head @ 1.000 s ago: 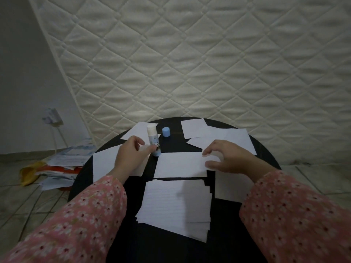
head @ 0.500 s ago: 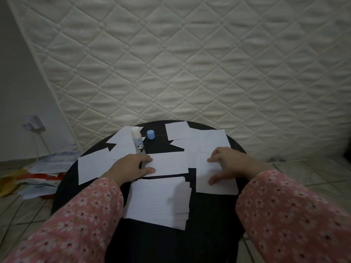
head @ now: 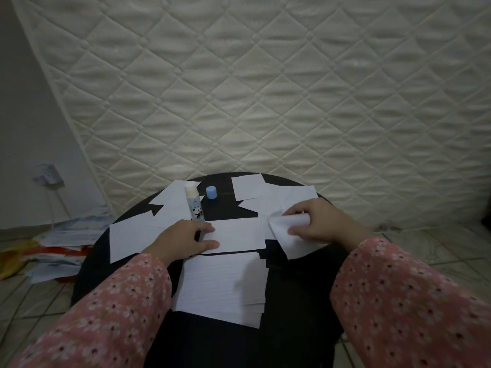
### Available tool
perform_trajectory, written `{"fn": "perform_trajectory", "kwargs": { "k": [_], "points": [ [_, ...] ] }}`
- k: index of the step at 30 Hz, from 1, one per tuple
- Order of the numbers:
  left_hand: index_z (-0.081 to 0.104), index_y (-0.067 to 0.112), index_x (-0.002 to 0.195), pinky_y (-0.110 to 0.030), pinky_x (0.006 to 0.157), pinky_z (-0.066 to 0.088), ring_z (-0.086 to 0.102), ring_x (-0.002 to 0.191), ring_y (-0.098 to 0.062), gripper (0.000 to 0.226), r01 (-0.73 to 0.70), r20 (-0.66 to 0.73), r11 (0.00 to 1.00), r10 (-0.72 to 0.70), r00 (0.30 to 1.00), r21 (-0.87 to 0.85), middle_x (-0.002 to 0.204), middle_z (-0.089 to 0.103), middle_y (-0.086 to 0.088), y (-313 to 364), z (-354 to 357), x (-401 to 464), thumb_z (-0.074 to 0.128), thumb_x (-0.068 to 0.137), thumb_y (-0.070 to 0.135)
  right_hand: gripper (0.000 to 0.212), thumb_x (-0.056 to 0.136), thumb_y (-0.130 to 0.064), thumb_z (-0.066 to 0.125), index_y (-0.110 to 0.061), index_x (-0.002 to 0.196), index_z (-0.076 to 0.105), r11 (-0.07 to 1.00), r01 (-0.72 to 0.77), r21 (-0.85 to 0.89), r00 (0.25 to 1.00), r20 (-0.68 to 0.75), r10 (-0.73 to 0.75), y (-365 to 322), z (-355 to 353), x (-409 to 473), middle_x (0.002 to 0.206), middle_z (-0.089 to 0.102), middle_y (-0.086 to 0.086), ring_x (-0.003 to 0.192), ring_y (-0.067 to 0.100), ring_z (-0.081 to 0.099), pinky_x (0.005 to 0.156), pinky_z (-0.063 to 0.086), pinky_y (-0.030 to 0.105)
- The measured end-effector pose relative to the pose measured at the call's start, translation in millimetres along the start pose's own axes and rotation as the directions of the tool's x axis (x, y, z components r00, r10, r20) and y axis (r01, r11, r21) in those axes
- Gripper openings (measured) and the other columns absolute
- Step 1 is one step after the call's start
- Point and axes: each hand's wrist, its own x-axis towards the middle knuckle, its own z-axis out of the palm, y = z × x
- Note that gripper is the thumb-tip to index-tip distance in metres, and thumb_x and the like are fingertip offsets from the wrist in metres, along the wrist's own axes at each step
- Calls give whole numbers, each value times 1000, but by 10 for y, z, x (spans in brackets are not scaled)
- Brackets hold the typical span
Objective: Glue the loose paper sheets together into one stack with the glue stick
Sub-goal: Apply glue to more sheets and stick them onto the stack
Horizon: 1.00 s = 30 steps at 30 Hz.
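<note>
Two hands: right pinching sheet, left flat.

Both arms reaching forward in pink floral sleeves. Left hand lying flat, palm down, fingers straight, thumb stretched toward the right. Right hand raised a little, fingers curled, pinching a lifted paper sheet by its edge.

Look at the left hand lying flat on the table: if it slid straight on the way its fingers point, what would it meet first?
The left hand points rightward across the middle sheet. Going on, it would probably first meet the lifted sheet that the right hand pinches, though depth is unclear.
</note>
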Motion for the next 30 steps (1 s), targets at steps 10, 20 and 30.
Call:
{"fn": "perform_trajectory", "kwargs": {
  "k": [10,20,30],
  "points": [
    [70,27,106,-21,78,41,58,86,-4,40,-23,-114,752,-70,991,-659,104,69,14,236,-191,-129,47,89,55,30,82,-29,70,-21,111,66,874,-122,471,920,-277,278,-742,421,394,101,63,-9,93,9,58,77,40,20],
    [68,9,98,-23,55,38,53,57,-9,10,38,-78,474,-223,972,-880,68,63,2,302,-139,-18,63,90,11,34,94,-43,51,-12,99,64,767,-60,638,918,-267,293,-932,697,500,99,64,3,87,15,61,82,47,31],
    [54,16,118,-19,48,40,52,52,-12,33,208,54,565,-276,960,-799,71,63,0,1,-107,-19,68,88,14,58,85,-22,52,-34,139,36,922,-159,-353,979,61,192,-271,454,251,128,49,-2,117,21,47,97,34,40]
  ]
}}
